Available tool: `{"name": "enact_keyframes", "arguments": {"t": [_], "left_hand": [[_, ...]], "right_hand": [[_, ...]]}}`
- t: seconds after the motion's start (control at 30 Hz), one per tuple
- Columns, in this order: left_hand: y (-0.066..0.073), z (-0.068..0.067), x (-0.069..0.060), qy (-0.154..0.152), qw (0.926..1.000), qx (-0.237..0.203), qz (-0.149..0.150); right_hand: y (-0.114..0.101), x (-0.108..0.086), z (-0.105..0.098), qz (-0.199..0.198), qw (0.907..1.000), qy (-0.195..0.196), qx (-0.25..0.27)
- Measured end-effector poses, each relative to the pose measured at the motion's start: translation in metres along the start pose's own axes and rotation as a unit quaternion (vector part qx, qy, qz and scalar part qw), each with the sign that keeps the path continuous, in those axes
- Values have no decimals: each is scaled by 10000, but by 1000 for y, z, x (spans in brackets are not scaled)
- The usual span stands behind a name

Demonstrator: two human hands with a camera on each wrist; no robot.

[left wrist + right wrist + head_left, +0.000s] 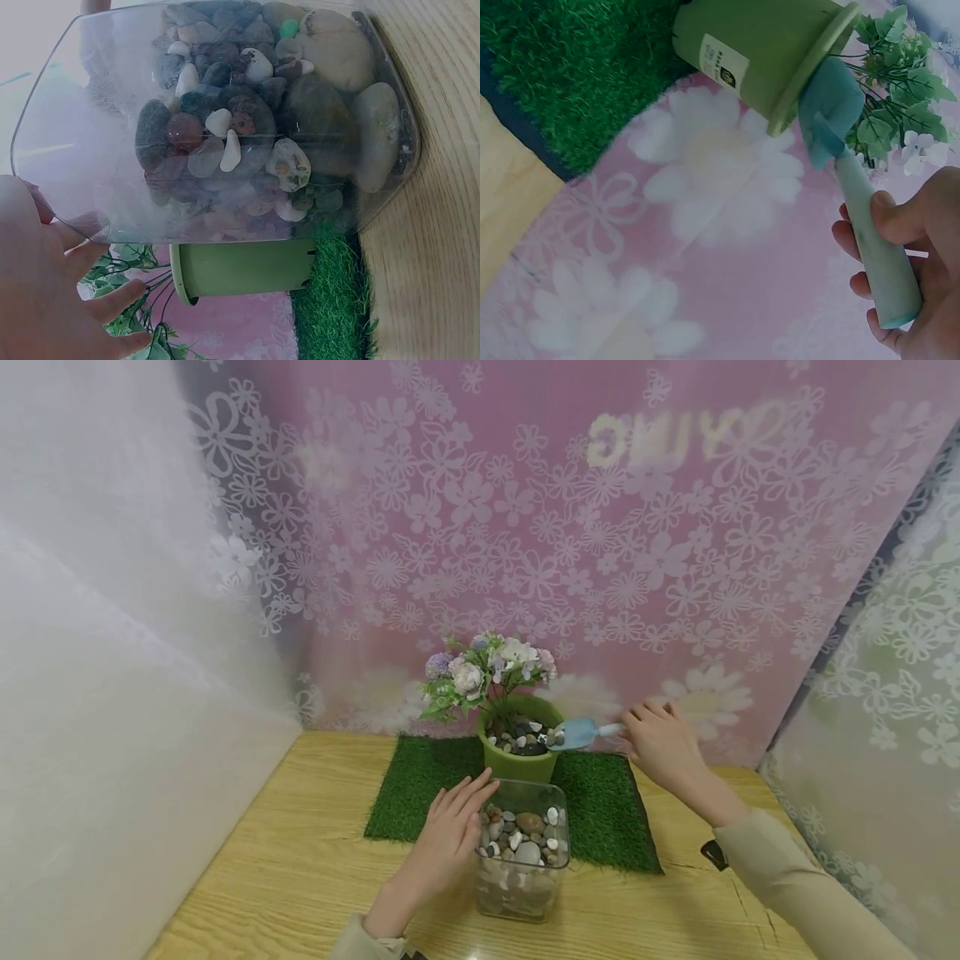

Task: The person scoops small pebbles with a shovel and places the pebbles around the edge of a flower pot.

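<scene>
My right hand (660, 745) grips the pale handle of a small blue trowel (576, 734), with fingers and thumb wrapped round it in the right wrist view. The trowel's blade lies over the rim of a green flowerpot (517, 767), close to the pebbles (517, 735) inside. Artificial flowers (487, 670) in white, pink and purple rise from the pot. In front of it stands a clear plastic container (517, 902) partly filled with mixed stones (240, 127). My left hand (450, 827) rests at the container's left rim, its fingers extended.
Under the pot lies a green artificial turf mat (607, 818) on a wooden table (277, 860). Behind hangs a pink floral curtain (525, 543). Whitish sheets (112, 652) close off the left side, and a patterned one (885, 793) the right.
</scene>
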State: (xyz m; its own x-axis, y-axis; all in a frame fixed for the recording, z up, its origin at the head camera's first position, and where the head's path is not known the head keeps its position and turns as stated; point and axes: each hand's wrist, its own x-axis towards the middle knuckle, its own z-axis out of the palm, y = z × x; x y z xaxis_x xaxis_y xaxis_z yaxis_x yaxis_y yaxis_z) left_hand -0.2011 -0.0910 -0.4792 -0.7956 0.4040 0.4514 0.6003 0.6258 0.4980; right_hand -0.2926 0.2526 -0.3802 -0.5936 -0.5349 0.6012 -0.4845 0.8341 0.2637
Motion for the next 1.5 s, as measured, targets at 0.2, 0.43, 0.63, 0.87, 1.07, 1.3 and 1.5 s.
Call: {"name": "enact_keyframes", "arguments": {"t": [0.2, 0.43, 0.63, 0.87, 1.07, 1.3, 1.5], "left_hand": [[1, 0, 0, 31, 10000, -16, 23], [3, 1, 0, 77, 9999, 22, 63], [2, 3, 0, 157, 9998, 40, 135], [2, 3, 0, 90, 9999, -23, 58], [2, 3, 0, 130, 9999, -47, 50], [1, 2, 0, 31, 10000, 35, -17], [0, 2, 0, 69, 10000, 25, 48]], "right_hand": [[3, 10, -3, -157, 9992, 170, -318], [5, 17, -13, -185, 9974, 346, -608], [3, 14, -24, 404, 9991, 78, -83], [5, -3, -31, 1039, 9899, 467, 846], [7, -17, -42, 858, 9880, 654, 1104], [-1, -31, -57, 404, 9896, 692, 1194], [-13, -32, -65, -363, 9869, 688, 1413]]}}
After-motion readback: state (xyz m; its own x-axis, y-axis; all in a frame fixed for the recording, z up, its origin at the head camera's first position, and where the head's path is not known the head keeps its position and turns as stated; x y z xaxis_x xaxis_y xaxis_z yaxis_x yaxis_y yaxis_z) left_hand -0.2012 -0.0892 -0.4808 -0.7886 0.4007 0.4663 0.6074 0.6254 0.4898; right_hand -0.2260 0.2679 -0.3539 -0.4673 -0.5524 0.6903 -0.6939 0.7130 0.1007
